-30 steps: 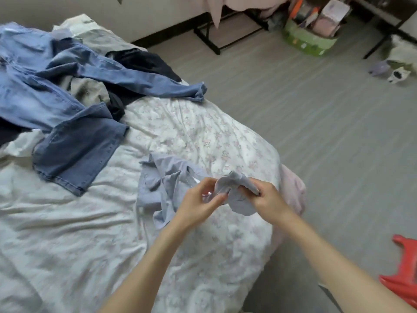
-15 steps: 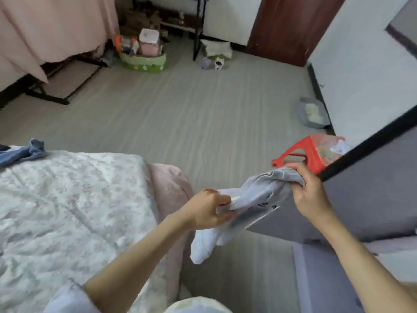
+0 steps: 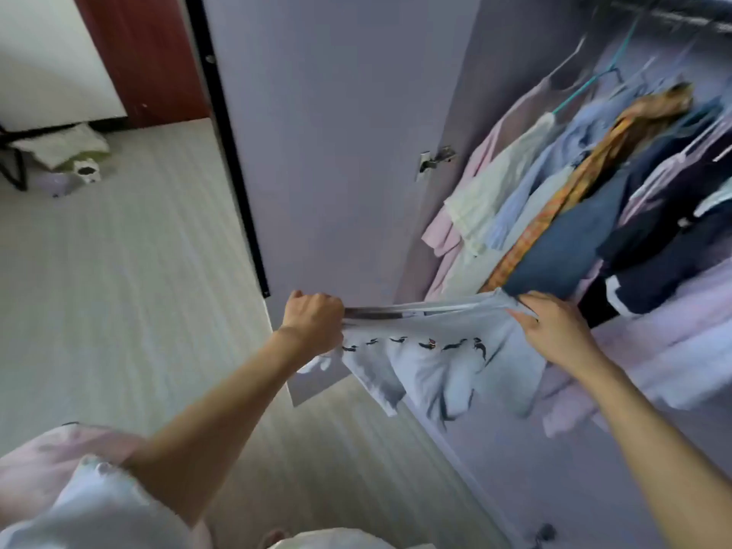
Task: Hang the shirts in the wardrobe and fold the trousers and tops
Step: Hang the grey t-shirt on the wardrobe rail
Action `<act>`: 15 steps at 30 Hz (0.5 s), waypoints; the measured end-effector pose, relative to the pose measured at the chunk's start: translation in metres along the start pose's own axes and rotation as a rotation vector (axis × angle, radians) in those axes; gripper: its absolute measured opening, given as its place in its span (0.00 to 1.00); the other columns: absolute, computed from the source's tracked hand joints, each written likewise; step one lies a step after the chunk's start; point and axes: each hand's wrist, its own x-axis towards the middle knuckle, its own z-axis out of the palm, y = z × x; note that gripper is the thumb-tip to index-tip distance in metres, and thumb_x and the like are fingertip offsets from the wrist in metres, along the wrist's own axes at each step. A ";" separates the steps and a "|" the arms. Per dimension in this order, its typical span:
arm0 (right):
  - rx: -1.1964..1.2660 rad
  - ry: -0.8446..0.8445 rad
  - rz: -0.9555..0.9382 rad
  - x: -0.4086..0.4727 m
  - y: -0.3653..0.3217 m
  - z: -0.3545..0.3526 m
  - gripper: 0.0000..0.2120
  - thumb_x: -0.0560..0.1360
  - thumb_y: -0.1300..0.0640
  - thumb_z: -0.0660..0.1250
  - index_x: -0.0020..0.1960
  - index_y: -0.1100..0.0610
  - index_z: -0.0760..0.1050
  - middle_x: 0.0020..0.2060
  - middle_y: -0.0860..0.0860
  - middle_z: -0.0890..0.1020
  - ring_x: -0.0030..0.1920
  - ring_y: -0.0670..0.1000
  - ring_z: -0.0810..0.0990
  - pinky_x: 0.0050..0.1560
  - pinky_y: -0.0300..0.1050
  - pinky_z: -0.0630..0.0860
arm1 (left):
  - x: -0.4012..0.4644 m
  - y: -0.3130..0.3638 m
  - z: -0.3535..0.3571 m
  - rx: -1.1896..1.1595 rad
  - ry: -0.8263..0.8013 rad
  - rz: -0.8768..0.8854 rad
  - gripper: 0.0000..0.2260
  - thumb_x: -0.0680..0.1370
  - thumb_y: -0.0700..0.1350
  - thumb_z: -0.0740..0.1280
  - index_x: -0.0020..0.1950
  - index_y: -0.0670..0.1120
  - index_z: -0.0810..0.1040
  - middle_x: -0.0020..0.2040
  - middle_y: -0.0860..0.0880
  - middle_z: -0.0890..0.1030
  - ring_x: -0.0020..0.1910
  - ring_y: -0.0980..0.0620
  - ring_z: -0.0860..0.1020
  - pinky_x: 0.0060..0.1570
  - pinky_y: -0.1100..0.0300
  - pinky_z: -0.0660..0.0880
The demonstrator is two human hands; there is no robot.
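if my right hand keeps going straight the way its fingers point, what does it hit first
Most likely the dark blue garment hanging in the wardrobe. The right hand, holding the pale blue shirt, points up-left at that garment's lower edge just beyond its fingertips, though depth is unclear.

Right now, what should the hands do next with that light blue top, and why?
Probably lift the top toward the rail and reach for a free hanger. The left hand and right hand hold it stretched out in front of the open wardrobe, and I see no hanger in it.
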 end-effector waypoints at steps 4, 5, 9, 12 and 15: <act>0.081 0.351 0.236 -0.018 0.040 -0.039 0.07 0.77 0.64 0.62 0.45 0.67 0.75 0.40 0.64 0.79 0.41 0.65 0.77 0.39 0.52 0.69 | 0.046 0.082 -0.030 -0.165 0.317 0.200 0.08 0.74 0.39 0.60 0.47 0.44 0.79 0.54 0.49 0.79 0.53 0.46 0.75 0.53 0.57 0.61; 0.110 0.428 0.311 -0.023 0.050 -0.047 0.07 0.78 0.63 0.61 0.47 0.67 0.75 0.41 0.64 0.79 0.41 0.65 0.76 0.39 0.51 0.68 | 0.054 0.098 -0.037 -0.281 0.359 0.265 0.08 0.75 0.40 0.62 0.46 0.44 0.81 0.53 0.50 0.80 0.53 0.46 0.75 0.53 0.56 0.64; 0.129 0.505 0.530 -0.047 0.094 -0.081 0.10 0.78 0.58 0.61 0.39 0.60 0.72 0.34 0.62 0.77 0.37 0.61 0.73 0.40 0.51 0.69 | 0.087 0.154 -0.067 -0.804 0.081 0.373 0.07 0.73 0.41 0.66 0.39 0.42 0.83 0.31 0.53 0.80 0.31 0.60 0.73 0.39 0.62 0.71; 0.138 0.041 0.660 -0.069 0.118 -0.096 0.13 0.78 0.57 0.62 0.34 0.51 0.69 0.33 0.49 0.75 0.40 0.52 0.73 0.40 0.44 0.66 | 0.109 0.196 -0.073 -0.707 -0.009 0.473 0.06 0.72 0.41 0.68 0.41 0.48 0.85 0.40 0.51 0.84 0.41 0.58 0.77 0.47 0.63 0.72; 0.015 0.252 0.838 -0.093 0.134 -0.106 0.12 0.80 0.54 0.58 0.50 0.61 0.77 0.43 0.61 0.81 0.47 0.61 0.78 0.45 0.50 0.69 | 0.124 0.239 -0.080 -0.712 -0.060 0.579 0.05 0.74 0.42 0.68 0.45 0.50 0.82 0.40 0.54 0.80 0.49 0.49 0.79 0.48 0.61 0.72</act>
